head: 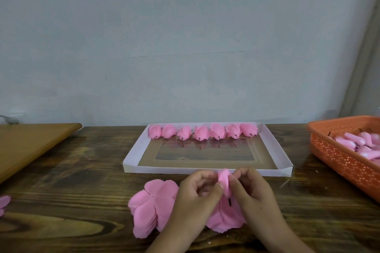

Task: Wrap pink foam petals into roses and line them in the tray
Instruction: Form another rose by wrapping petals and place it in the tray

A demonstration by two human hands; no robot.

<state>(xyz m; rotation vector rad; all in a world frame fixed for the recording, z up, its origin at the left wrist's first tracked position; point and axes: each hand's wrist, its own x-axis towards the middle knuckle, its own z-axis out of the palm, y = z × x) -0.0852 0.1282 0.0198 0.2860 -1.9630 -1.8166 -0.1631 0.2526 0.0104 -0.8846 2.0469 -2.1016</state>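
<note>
While both hands work just in front of the near wall of the tray (135,167), the step in hand seems to be the wrapping of one more rose, and it will go well if the petal is drawn snugly around the core and the base is kept pinched, so that the layers do not spring open. The left hand (196,192) has its fingers curled and its thumb pressed on the half-made rose (224,183), and the right hand (254,191) pinches the same rose from the other side with curled fingers. A short dark stem (229,203) points down from the rose between the two wrists. Under the hands, near the front edge of the table (82,181), lies a stack of flat pink foam petals (153,205), soft, thin and rounded at the edges; I judge that they bend easily and tear if pulled hard. Inside the tray, seven finished roses (202,132) stand in one row along its far wall, close side by side, stems toward the person. At the right edge of the table an orange basket (339,156) holds more pink pieces. A wooden board (30,146) lies at the left edge.
</note>
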